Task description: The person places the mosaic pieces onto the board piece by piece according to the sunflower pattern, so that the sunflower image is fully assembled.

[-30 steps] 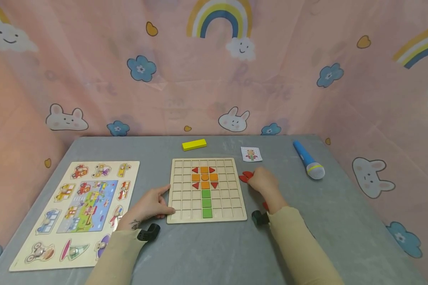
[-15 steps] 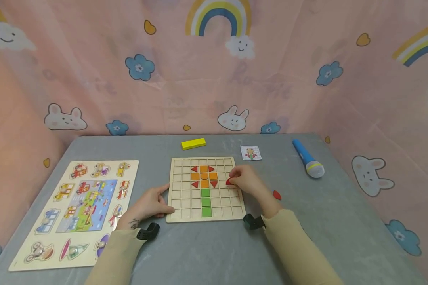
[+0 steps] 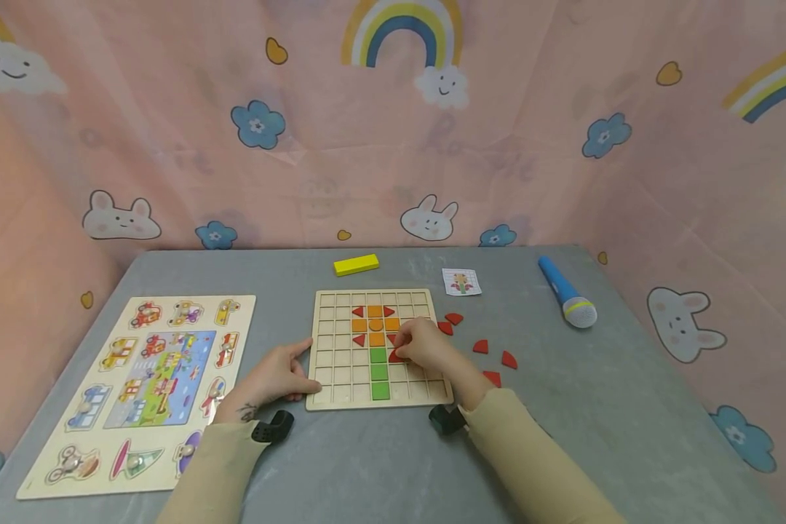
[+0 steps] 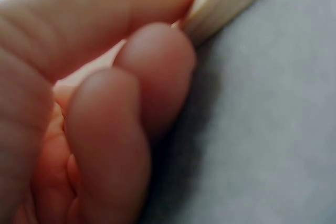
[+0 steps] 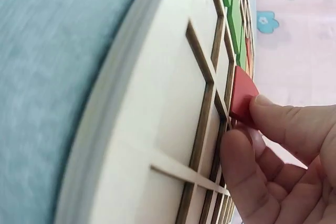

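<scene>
A square wooden grid board [image 3: 340, 378] lies on the table. Orange squares, a round orange piece [image 3: 375, 325], red triangles and green squares [image 3: 380, 372] fill some of its middle cells. My left hand [image 3: 276, 375] holds the board's left edge, thumb at the near corner and index finger further up; its other fingers are curled beside the edge in the left wrist view. My right hand [image 3: 426, 344] pinches a red quarter-circle piece [image 5: 243, 97] between thumb and fingers, over the cells right of the top green square. That hand partly hides the lower right triangle.
Several red quarter-circle pieces [image 3: 481, 347] lie right of the board. Behind it are a yellow block [image 3: 356, 265] and a pattern card [image 3: 461, 282]. A blue toy microphone [image 3: 566, 292] lies far right, a vehicle peg puzzle [image 3: 114, 389] at left.
My right hand has picked a red quarter-circle piece from the right of the board and carried it left over the grid, near the green squares. The left hand has stayed on the board's edge.
</scene>
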Motion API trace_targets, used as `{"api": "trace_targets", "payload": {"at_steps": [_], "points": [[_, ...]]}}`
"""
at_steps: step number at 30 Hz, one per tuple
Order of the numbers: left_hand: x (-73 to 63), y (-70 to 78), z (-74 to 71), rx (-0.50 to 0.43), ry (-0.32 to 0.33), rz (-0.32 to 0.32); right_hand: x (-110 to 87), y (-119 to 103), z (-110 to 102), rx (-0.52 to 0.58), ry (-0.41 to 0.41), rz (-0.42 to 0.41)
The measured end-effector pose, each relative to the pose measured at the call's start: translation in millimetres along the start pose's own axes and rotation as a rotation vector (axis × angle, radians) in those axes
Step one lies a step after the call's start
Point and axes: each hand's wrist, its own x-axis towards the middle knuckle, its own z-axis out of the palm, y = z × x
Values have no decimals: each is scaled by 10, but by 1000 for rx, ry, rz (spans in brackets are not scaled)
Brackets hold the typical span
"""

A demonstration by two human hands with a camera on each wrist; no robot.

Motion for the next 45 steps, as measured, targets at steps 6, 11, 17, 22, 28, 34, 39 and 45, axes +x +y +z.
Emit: {"api": "trace_targets", "payload": {"at_steps": [6, 11, 17, 22, 28, 34, 39, 45], "points": [[-3, -3, -7, -1, -10, 5, 19, -14, 37, -87, 19, 12], [4, -11, -6, 0, -11, 3, 28, -12, 66, -159, 32, 15], [12, -11, -2, 8, -2, -1, 2, 4, -23, -186, 97, -26], [14, -14, -5, 14, -7, 10, 53, 175, -337, -201, 279, -1], [7, -25, -7, 6, -8, 4, 217, 489, -587, -334, 291, 221], [4, -30, 2, 15, -7, 10, 244, 647, -576, -453, 141, 177], [10, -25, 2, 14, -4, 10, 218, 652, -560, -392, 177, 180], [14, -17, -7, 10, -6, 7, 123, 499, -555, -274, 264, 226]]}}
